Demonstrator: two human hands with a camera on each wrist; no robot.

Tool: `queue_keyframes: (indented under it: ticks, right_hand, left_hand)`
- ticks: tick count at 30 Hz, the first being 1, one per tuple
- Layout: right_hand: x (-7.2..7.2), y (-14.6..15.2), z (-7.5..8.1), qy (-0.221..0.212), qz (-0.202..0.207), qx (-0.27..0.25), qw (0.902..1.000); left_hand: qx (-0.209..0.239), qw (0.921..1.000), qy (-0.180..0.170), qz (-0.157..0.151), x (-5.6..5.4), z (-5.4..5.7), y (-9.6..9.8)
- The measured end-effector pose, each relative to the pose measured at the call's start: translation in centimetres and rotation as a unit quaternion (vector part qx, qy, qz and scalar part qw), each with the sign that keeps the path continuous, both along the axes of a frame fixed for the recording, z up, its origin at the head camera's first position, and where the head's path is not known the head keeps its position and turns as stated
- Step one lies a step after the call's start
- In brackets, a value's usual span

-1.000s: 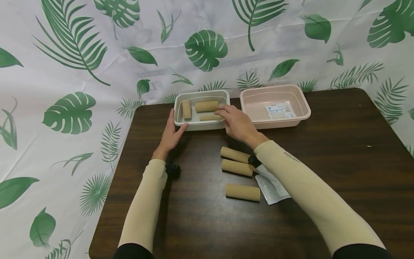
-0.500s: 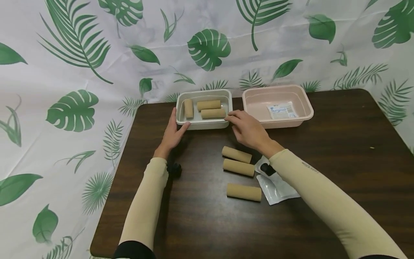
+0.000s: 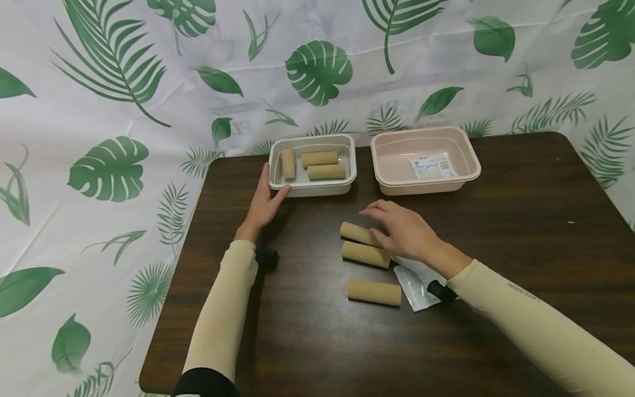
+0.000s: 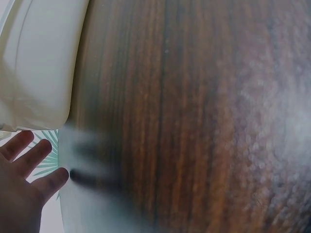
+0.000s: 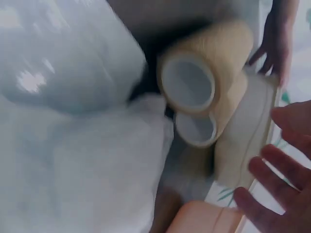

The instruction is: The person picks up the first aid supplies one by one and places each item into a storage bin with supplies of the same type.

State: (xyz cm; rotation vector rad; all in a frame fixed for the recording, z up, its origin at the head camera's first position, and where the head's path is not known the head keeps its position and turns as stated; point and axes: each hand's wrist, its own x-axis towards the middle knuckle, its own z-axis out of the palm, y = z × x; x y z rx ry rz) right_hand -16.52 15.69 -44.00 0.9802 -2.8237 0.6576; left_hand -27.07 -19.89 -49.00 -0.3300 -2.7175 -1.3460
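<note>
My left hand [image 3: 261, 208] rests at the left front corner of a pale grey plastic bin [image 3: 317, 191], fingers straight along its side and thumb near the front rim. Three cardboard tubes [image 3: 326, 171] lie inside that bin. On the table are three more: a far tube [image 3: 354, 232], partly hidden by my right hand [image 3: 407, 231], a middle tube [image 3: 366, 254] right beside it, and a near tube [image 3: 374, 292] lying apart. Holding nothing, my right hand hovers over the far tube. In the right wrist view its fingers [image 5: 277, 177] are spread, past the hollow tube ends [image 5: 188, 82].
A pink bin [image 3: 421, 188] stands to the right of the grey one, with a packet labelled Surgical [image 3: 431, 166] in it. Shiny white packets [image 3: 414, 286] lie under my right wrist. Behind the dark wooden table [image 3: 307, 342] hangs a leaf-print sheet [image 3: 198, 82].
My right hand has left the grey bin, where a tube now lies uncovered, and moved back toward me and right, over the table's tubes. The left hand stays at the bin.
</note>
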Motion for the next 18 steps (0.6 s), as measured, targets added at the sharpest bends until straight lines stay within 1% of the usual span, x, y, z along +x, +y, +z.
queue_keyframes:
  ticks: [3, 5, 11, 14, 18]
  right_hand:
    - [1.7, 0.3, 0.0, -0.003, 0.026, 0.000, 0.9997]
    - [2.7, 0.4, -0.1, 0.005, 0.043, -0.003, 0.9991]
    - [5.3, 0.7, 0.0, 0.014, 0.060, -0.006, 0.9981]
    - [6.7, 1.0, -0.4, 0.013, 0.069, -0.011, 0.9975]
    - [8.1, 1.3, -1.0, 0.008, 0.097, -0.030, 0.9948]
  left_hand:
    - [0.000, 1.0000, 0.000, 0.001, 0.0, 0.1, -0.1]
    - [0.001, 1.0000, 0.004, 0.001, -0.1, 0.1, -0.1]
    - [-0.003, 1.0000, 0.007, -0.002, -0.4, 0.5, 0.1]
    - [-0.005, 1.0000, 0.002, -0.003, -0.2, 0.4, 0.2]
    - [-0.005, 1.0000, 0.002, 0.000, 0.0, 0.3, 0.1]
